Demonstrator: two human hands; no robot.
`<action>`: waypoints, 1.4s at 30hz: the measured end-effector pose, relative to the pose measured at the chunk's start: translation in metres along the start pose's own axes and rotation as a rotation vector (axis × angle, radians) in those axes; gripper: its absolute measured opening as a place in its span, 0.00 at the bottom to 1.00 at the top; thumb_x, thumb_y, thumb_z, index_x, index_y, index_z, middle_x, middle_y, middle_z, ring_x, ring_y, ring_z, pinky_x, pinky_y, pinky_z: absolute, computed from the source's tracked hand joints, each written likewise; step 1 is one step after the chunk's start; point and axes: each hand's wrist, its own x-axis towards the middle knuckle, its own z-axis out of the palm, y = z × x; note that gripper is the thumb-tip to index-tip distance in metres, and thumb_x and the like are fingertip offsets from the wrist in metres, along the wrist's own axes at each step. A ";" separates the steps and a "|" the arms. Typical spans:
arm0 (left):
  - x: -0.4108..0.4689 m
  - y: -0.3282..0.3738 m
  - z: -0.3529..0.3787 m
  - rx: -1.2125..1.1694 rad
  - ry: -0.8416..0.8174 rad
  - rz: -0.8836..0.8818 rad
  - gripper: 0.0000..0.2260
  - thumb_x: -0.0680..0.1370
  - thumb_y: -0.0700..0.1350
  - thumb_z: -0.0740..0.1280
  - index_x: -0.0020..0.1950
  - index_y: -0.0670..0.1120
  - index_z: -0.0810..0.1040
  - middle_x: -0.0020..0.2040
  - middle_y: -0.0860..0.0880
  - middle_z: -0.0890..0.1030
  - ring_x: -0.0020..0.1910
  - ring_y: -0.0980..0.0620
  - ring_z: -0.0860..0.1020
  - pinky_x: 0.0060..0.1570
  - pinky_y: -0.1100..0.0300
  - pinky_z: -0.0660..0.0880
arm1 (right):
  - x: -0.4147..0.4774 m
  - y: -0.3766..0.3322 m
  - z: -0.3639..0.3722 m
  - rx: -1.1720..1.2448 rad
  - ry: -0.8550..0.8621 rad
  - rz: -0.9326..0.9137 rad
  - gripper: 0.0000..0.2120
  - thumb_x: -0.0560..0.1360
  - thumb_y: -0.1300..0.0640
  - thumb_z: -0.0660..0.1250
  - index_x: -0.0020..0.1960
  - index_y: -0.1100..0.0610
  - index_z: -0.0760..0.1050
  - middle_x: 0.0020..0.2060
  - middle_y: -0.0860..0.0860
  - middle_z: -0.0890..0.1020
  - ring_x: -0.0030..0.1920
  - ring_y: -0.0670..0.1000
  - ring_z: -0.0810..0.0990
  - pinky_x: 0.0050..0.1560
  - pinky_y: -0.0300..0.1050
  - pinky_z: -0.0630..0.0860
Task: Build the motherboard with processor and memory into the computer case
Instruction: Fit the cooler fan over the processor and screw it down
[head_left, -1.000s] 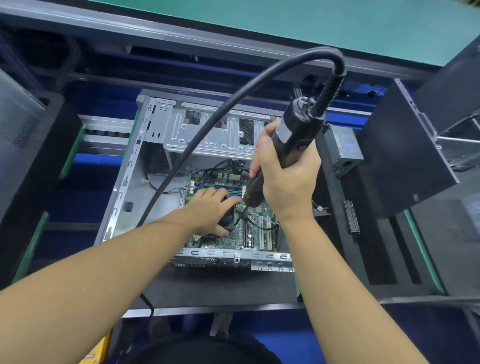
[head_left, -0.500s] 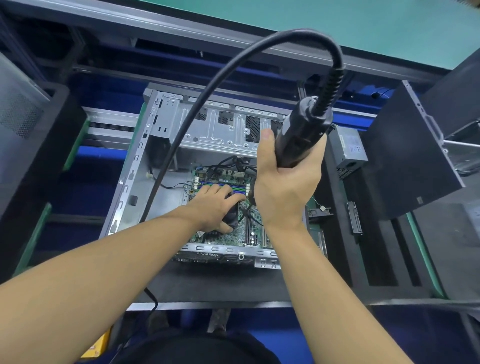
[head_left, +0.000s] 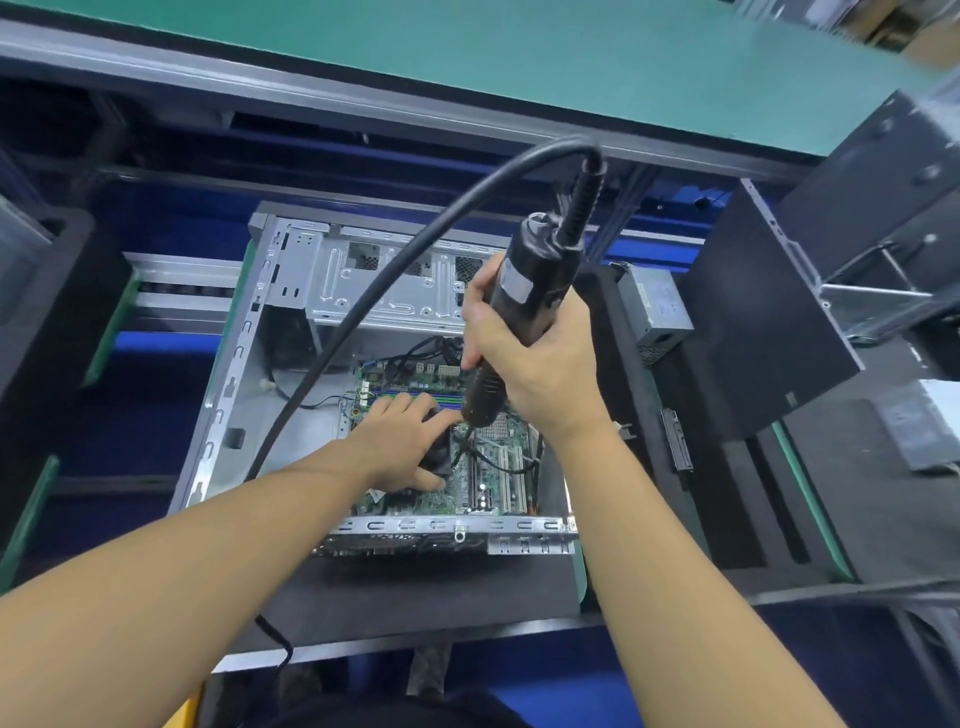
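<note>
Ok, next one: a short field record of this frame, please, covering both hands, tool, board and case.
green motherboard: lies inside the open silver metal computer case
left hand: rests on the black round cooler fan on it, fingers fairly straight
right hand: grips the black corded electric screwdriver, tip pointing down at the motherboard

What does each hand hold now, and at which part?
The right hand grips the electric screwdriver around the middle of its barrel. The left hand holds nothing; it rests on the black cooler on the motherboard.
</note>
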 end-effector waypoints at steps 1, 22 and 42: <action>0.000 0.001 0.001 0.008 -0.004 -0.011 0.38 0.71 0.72 0.61 0.72 0.53 0.54 0.68 0.47 0.63 0.65 0.44 0.63 0.67 0.49 0.59 | 0.000 0.000 0.001 -0.007 0.006 -0.002 0.05 0.75 0.61 0.69 0.50 0.60 0.73 0.34 0.61 0.76 0.31 0.59 0.75 0.37 0.56 0.78; 0.004 0.007 0.002 0.036 -0.040 -0.075 0.40 0.67 0.73 0.63 0.70 0.53 0.55 0.64 0.44 0.64 0.62 0.42 0.64 0.61 0.46 0.62 | -0.005 0.001 -0.003 0.106 -0.108 0.028 0.06 0.74 0.65 0.68 0.48 0.56 0.75 0.35 0.54 0.77 0.32 0.52 0.75 0.37 0.49 0.74; 0.003 0.008 -0.002 -0.024 -0.049 -0.076 0.40 0.67 0.70 0.68 0.69 0.52 0.55 0.62 0.45 0.64 0.61 0.44 0.63 0.62 0.48 0.60 | -0.005 0.007 -0.001 0.060 -0.084 0.045 0.11 0.71 0.57 0.66 0.44 0.66 0.74 0.32 0.58 0.76 0.29 0.55 0.74 0.35 0.46 0.73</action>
